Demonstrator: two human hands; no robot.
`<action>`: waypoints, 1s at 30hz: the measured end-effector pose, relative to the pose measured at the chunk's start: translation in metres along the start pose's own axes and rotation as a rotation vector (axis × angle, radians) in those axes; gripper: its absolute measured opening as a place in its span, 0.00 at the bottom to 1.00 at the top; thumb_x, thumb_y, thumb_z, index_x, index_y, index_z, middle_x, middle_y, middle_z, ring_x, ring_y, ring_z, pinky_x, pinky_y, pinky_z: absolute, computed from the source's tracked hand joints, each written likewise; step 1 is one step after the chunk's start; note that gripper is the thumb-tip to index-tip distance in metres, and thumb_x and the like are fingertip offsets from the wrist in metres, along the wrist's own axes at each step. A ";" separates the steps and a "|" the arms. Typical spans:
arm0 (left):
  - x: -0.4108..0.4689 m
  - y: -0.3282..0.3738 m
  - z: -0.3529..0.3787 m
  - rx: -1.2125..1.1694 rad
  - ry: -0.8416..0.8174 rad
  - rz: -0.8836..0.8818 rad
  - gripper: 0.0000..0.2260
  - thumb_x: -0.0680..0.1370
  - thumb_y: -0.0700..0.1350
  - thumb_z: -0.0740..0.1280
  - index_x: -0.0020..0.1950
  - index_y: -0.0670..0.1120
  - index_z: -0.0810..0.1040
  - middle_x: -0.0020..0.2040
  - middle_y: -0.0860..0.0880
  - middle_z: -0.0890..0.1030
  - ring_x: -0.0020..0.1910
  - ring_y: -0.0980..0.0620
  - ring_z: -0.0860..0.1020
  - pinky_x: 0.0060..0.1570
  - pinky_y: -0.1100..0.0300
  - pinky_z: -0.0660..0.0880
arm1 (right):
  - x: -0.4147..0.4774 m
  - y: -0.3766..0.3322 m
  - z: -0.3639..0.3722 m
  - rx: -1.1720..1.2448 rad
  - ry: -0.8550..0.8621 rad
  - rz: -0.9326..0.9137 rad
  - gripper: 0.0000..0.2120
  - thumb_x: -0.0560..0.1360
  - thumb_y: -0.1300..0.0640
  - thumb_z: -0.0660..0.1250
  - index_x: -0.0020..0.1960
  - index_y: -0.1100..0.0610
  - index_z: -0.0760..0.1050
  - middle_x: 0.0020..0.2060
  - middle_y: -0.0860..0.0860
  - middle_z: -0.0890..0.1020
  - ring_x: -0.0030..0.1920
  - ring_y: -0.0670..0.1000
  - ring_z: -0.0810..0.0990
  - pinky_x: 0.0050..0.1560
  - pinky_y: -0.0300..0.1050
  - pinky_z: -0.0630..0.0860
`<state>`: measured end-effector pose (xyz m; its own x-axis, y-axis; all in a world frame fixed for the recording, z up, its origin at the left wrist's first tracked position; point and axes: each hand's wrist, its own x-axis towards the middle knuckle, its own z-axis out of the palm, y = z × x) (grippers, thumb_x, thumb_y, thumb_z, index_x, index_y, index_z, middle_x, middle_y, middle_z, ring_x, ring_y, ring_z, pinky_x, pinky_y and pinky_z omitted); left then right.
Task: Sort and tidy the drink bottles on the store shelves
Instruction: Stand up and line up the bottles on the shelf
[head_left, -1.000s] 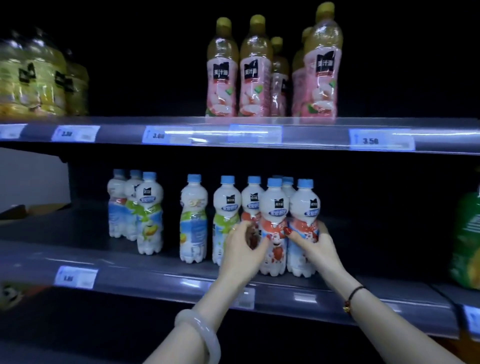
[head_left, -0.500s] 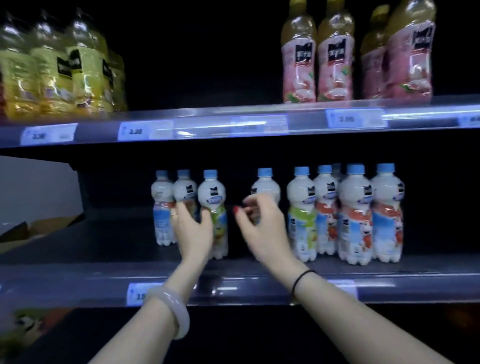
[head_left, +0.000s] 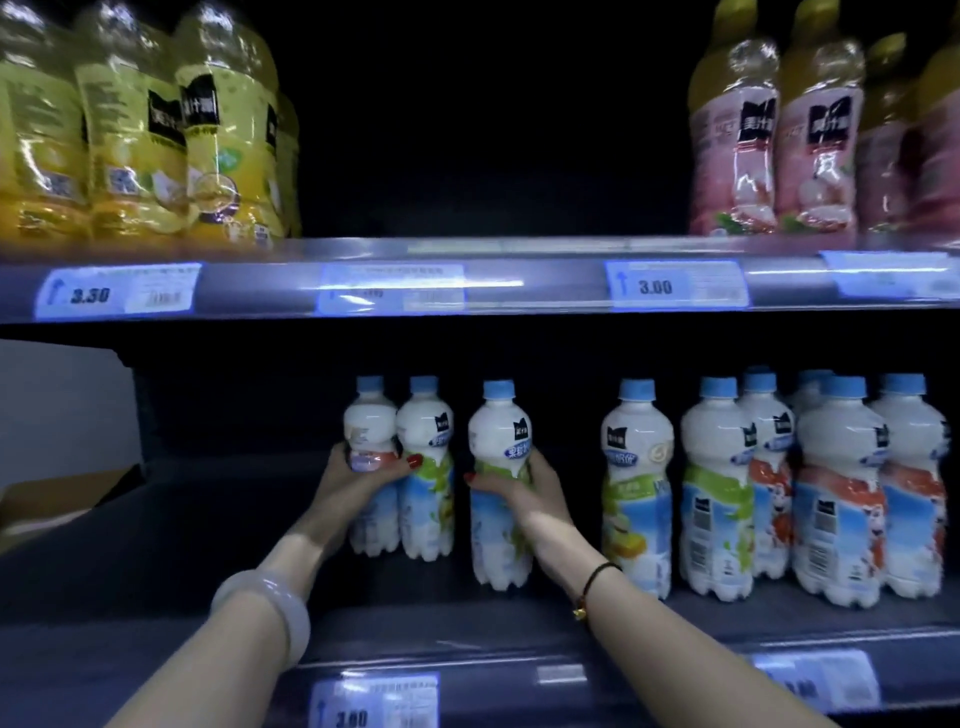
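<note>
On the lower shelf (head_left: 208, 545) stands a row of small white drink bottles with blue caps. The left hand (head_left: 353, 483) grips the leftmost bottle (head_left: 370, 431) at its narrow waist, with the fingers curled round it and the thumb, which has a red nail, across the front. This bottle touches the second bottle (head_left: 427, 467) just to its right. The right hand (head_left: 530, 493) holds the third bottle (head_left: 498, 436) at the middle, fingers wrapped round the far side and thumb on the near side. This one is a little apart from the pair and nearer to the shelf edge. I cannot tell if either held bottle is lifted off the shelf. More white bottles (head_left: 831, 493) stand close together on the right. On the upper shelf (head_left: 545, 280) are yellow juice bottles (head_left: 130, 130) on the left and pink ones (head_left: 779, 135) on the right.
</note>
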<state>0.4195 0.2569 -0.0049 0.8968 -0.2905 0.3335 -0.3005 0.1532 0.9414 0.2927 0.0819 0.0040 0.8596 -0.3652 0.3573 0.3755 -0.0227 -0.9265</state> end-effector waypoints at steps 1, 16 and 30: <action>0.002 0.000 0.000 0.005 -0.036 0.022 0.34 0.58 0.48 0.81 0.61 0.42 0.74 0.54 0.41 0.83 0.52 0.45 0.82 0.50 0.51 0.80 | 0.002 0.002 0.001 0.027 0.008 -0.004 0.16 0.67 0.66 0.74 0.50 0.52 0.76 0.44 0.51 0.83 0.46 0.50 0.82 0.45 0.40 0.77; -0.001 0.012 -0.002 -0.056 -0.174 -0.082 0.25 0.59 0.47 0.79 0.53 0.41 0.81 0.49 0.41 0.85 0.48 0.44 0.83 0.44 0.54 0.81 | 0.030 0.013 0.001 0.150 -0.083 0.037 0.15 0.69 0.62 0.73 0.56 0.57 0.77 0.44 0.52 0.86 0.43 0.50 0.85 0.37 0.38 0.79; -0.029 0.021 0.021 -0.063 -0.259 -0.135 0.18 0.62 0.43 0.76 0.51 0.43 0.81 0.47 0.40 0.85 0.46 0.43 0.83 0.46 0.53 0.79 | -0.002 0.001 -0.001 0.040 0.027 -0.042 0.14 0.69 0.61 0.74 0.54 0.53 0.77 0.48 0.51 0.84 0.50 0.52 0.82 0.54 0.47 0.78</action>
<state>0.3806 0.2486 0.0064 0.8122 -0.5425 0.2146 -0.1560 0.1525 0.9759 0.2910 0.0818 0.0019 0.8334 -0.3893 0.3923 0.4253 -0.0016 -0.9050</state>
